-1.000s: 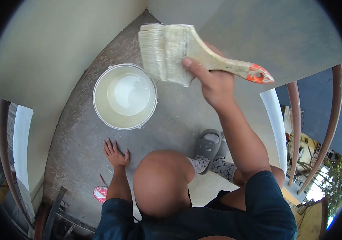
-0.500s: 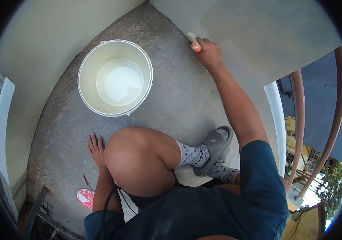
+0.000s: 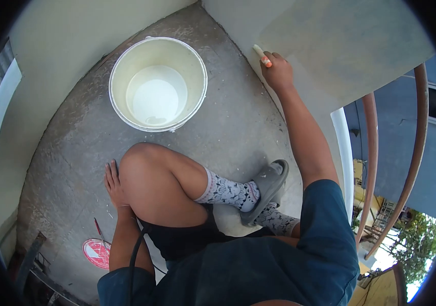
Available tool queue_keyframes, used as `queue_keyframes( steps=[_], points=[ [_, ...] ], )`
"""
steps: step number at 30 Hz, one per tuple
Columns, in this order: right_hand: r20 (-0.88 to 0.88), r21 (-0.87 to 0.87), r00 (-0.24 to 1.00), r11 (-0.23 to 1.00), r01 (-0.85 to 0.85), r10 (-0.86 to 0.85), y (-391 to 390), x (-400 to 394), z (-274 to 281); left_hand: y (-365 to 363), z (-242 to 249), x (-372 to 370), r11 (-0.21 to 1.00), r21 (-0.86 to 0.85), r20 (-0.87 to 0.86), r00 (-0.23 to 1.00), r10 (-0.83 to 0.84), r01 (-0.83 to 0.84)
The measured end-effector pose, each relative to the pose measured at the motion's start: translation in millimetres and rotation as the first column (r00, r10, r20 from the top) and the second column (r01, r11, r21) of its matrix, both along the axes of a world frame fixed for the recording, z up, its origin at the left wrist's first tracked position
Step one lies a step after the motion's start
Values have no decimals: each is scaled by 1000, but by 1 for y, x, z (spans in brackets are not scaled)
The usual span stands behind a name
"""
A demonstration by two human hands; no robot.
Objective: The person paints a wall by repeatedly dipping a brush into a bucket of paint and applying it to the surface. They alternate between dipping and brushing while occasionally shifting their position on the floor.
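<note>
My right hand (image 3: 278,71) is closed round the orange-and-white handle of a small tool (image 3: 265,60), probably a brush or roller, held against or close to the pale wall at the upper right. Its working end is too small to tell. My left hand (image 3: 115,184) lies flat on the floor beside my bent knee, fingers spread, holding nothing. Between the walls stands a large white bucket (image 3: 121,94) with white liquid (image 3: 156,95) at its bottom.
A red-and-white round lid (image 3: 97,253) lies on the grey floor (image 3: 233,102) at lower left, with a thin red-handled tool (image 3: 98,230) by it. Pale walls meet at the top. Brown railings (image 3: 371,148) curve at the right. A metal bar (image 3: 31,257) is at lower left.
My right hand has moved slightly along the wall with the tool, away from the floor edge. The view has shifted, so the bucket appears higher and further right. My left hand stays on the floor.
</note>
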State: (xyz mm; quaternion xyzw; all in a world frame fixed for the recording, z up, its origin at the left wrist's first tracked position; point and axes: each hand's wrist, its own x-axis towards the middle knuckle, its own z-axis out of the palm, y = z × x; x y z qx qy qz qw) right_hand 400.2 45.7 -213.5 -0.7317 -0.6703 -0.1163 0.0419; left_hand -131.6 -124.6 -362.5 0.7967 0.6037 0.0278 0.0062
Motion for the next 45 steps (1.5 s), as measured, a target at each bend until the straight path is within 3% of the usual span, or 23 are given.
queue_keyframes(
  steps=[2, 3, 6, 8, 10, 13, 18, 21, 22, 23, 24, 25, 26, 28, 29, 31, 32, 33, 39, 41, 42, 44, 45],
  points=[
    [-44, 87, 994, 991, 101, -97, 8, -4, 28, -1, -7, -3, 1000, 28, -7, 1000, -8, 8],
    [24, 241, 1000, 971, -3, -3, 8, -2, 38, -1, -4, -1, 1000, 15, -7, 1000, -13, 13],
    [-114, 315, 990, 943, 110, -78, -9, -23, 87, -1, 6, -1, 1000, -22, 55, 998, -21, 22],
    [-95, 502, 994, 865, -1, 57, -22, -21, 102, -1, 4, -2, 999, 2, 55, 998, -43, 43],
    [-107, 526, 988, 850, -36, 108, -29, -14, 87, 0, 4, -2, 999, -2, 48, 998, -46, 46],
    [-107, 92, 993, 994, 66, -56, -36, -16, 63, -3, 2, -3, 998, 12, 36, 998, -56, 55],
    [-58, 208, 996, 975, 81, -70, -37, -11, 85, -3, -3, -6, 999, 6, 39, 998, -39, 39],
    [-107, 580, 991, 815, -6, 83, -48, -15, 95, -1, 4, -2, 999, -12, 40, 998, -46, 47],
    [-106, 581, 991, 814, -10, 87, -51, -24, 97, -2, 2, -3, 999, -10, 35, 998, -45, 45],
    [-516, 581, 852, 766, 275, 86, -57, -39, 98, -1, 0, -4, 999, -4, 29, 999, -42, 43],
    [-828, 452, 548, 718, 529, 118, -61, -51, 98, -1, 0, -4, 999, 2, 27, 999, -38, 38],
    [-925, 342, 350, 721, 603, 146, -63, -57, 95, -2, 1, -4, 999, -4, 24, 999, -39, 39],
    [-925, 345, 347, 720, 602, 153, -63, -66, 92, -1, 2, -3, 999, -8, 23, 999, -41, 41],
    [-924, 259, -62, 734, 628, 378, -58, -89, 86, -2, 0, -3, 999, -2, 24, 999, -41, 41],
    [-918, 264, -69, 733, 627, 390, -56, -99, 85, -2, 0, -4, 999, -3, 28, 999, -47, 47],
    [-878, 164, -310, 837, 523, 365, -54, -124, 89, -4, -1, -8, 999, -4, 8, 999, -42, 42],
    [-880, 175, -309, 853, 492, 360, -53, -140, 94, -3, -2, -6, 999, -15, 2, 999, -39, 39],
    [-846, 161, -398, 881, 445, 355, -51, -150, 97, -2, 1, -4, 999, -2, 14, 998, -53, 53],
    [-919, 41, -386, 993, 114, 82, -38, -197, 105, 0, 6, 0, 999, -6, 49, 998, -39, 39],
    [-985, 58, -166, 998, -22, 53, -34, -206, 104, -3, 0, -4, 998, 22, 74, 996, -59, 57],
    [-983, 53, -176, 998, -40, 45, -31, -209, 104, -4, 2, -5, 999, 17, 65, 997, -40, 39],
    [-997, 71, 27, 983, -168, 77, -23, -207, 105, -3, 6, -2, 999, -10, 98, 995, -37, 38],
    [-998, -3, -57, 982, -189, -14, -19, -210, 113, -3, 6, -4, 1000, -26, 88, 996, -13, 16]
  ],
)
